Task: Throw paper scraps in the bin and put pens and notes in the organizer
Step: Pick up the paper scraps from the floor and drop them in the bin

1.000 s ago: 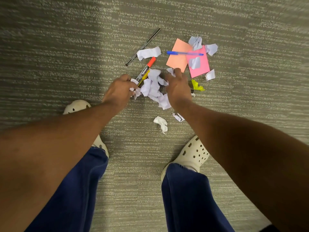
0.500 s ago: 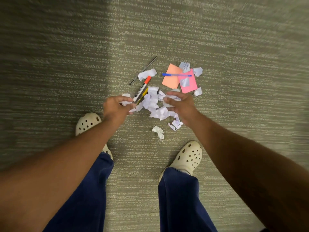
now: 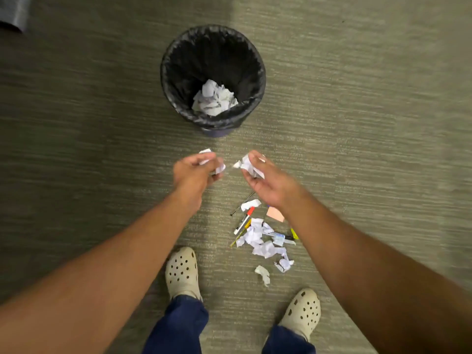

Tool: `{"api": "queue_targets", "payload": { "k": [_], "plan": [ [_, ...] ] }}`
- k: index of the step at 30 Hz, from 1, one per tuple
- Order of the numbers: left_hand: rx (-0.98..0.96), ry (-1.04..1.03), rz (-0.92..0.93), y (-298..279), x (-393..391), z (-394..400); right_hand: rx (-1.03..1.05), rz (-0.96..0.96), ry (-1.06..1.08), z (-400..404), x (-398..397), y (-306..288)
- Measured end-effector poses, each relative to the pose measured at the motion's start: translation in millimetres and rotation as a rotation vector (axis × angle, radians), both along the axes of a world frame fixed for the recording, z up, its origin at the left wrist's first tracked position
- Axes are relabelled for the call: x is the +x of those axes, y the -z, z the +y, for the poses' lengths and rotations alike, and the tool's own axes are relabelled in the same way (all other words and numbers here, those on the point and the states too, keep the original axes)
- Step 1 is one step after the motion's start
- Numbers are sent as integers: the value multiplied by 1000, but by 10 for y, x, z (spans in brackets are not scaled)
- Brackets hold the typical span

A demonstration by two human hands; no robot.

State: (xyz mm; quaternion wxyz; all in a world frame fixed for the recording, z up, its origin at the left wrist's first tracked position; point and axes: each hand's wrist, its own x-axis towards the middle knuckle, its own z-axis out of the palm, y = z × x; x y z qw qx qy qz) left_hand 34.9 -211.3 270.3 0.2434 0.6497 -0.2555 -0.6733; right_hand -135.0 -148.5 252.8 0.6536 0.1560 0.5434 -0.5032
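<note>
You are partway through the scraps and have not started on the pens or notes. The bin (image 3: 213,75) stands in the upper middle of the frame with a wad of crumpled paper (image 3: 214,98) already lying at its bottom, so at least one load has gone in. Your left hand (image 3: 195,172) has its grip curled round a few white scraps (image 3: 220,167), and your right hand (image 3: 265,180) cups another crumpled piece (image 3: 249,166) under thumb and fingers; both hover above the floor just below the bin in the frame, not yet over its mouth.

Left to do: a loose heap of scraps (image 3: 260,241) lies on the carpet in the lower middle of the frame, with one stray piece (image 3: 263,273) near your right shoe. Mixed in are a red-capped marker (image 3: 244,220), a thin black pen (image 3: 242,204), a yellow pen that is mostly hidden, and an orange note (image 3: 275,213) partly behind your right forearm. There may be more pens under the paper; the view is too blurred to count. No organizer is in view.
</note>
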Motion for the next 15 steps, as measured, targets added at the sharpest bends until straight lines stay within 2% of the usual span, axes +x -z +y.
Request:
{"api": "queue_targets", "payload": {
  "k": [5,8,12,15],
  "plan": [
    [14,-42,6,-304,-306,-1046,-51,85,-32,-1219,-106,-311],
    [74,13,56,-356,-458,-1515,-55,79,-102,-1651,-218,-443],
    [143,104,47,-399,-506,-1792,28,83,-107,-1812,-379,-547],
    [101,77,24,-410,-522,-1689,4,95,-82,-1684,-476,-514]
  ]
}}
